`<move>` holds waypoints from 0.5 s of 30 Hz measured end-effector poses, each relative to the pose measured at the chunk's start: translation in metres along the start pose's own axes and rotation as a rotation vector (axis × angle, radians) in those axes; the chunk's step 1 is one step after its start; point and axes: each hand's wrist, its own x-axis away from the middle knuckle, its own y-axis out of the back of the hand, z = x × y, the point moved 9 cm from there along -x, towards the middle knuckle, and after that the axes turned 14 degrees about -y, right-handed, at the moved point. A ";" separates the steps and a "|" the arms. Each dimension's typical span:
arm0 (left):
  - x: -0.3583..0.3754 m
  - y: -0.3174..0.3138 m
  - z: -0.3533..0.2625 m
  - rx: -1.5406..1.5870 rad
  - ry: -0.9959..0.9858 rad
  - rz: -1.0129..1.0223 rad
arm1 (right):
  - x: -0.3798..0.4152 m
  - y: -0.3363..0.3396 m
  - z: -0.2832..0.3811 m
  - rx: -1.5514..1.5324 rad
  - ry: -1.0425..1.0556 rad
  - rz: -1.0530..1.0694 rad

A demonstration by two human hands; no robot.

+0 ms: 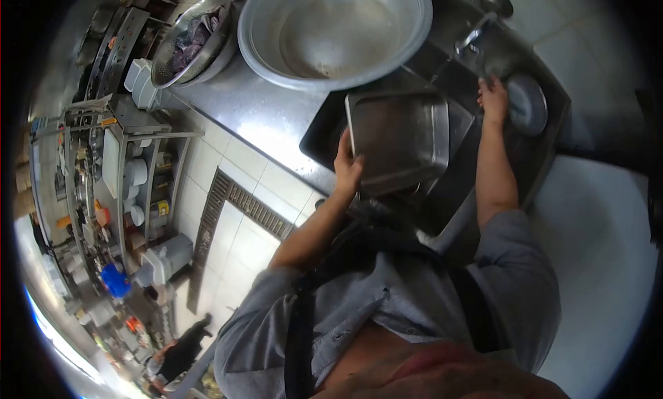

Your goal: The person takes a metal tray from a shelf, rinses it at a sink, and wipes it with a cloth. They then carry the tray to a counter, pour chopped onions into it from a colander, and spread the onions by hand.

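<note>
My left hand point(347, 165) is closed on the rim of a deep rectangular metal pan point(397, 140), its fingers partly hidden behind the wall. The pan is tilted over the sink point(461, 119), with its inside facing me. My right hand point(493, 100) is stretched out below the tap point(475, 34), fingers bent together around something small and dark that I cannot make out. Right beside that hand is a round metal bowl or lid point(527, 105).
A very large metal basin point(335, 26) stands on the steel counter point(238, 119). Left of it, a metal bowl point(193, 43) holds dark purplish pieces. Shelves with containers point(135, 171) line the left side. A floor drain point(214, 212) runs through the tiles. Another person point(181, 350) is at lower left.
</note>
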 end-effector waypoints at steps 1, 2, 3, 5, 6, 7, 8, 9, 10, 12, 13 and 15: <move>-0.003 -0.003 -0.018 -0.134 -0.111 0.033 | 0.014 0.011 -0.009 -0.123 0.040 0.030; -0.004 -0.004 -0.029 -0.144 -0.093 0.059 | 0.039 0.026 -0.015 -0.140 0.045 0.027; -0.005 -0.013 -0.063 -0.330 -0.285 0.139 | 0.064 0.040 -0.031 -0.143 0.016 0.014; -0.015 -0.026 -0.100 -0.506 -0.500 0.242 | 0.105 0.074 -0.048 -0.220 -0.002 -0.076; -0.008 -0.034 -0.120 -0.682 -0.730 0.354 | 0.127 0.087 -0.057 -0.213 -0.024 -0.085; 0.003 -0.041 -0.137 -0.852 -0.966 0.465 | 0.146 0.096 -0.071 -0.219 -0.042 -0.096; 0.004 -0.041 -0.155 -0.842 -1.080 0.514 | 0.160 0.102 -0.083 -0.215 -0.073 -0.104; 0.002 -0.037 -0.171 -0.821 -1.120 0.557 | 0.172 0.107 -0.094 -0.210 -0.104 -0.109; -0.002 -0.030 -0.186 -0.812 -1.168 0.567 | 0.181 0.109 -0.105 -0.221 -0.108 -0.113; -0.008 -0.016 -0.223 -0.812 -1.277 0.572 | 0.195 0.100 -0.132 -0.125 -0.134 -0.089; -0.007 -0.010 -0.245 -0.819 -1.336 0.565 | 0.204 0.094 -0.141 -0.133 -0.130 -0.087; -0.004 0.010 -0.278 -0.800 -1.394 0.543 | 0.221 0.068 -0.149 0.167 -0.068 0.005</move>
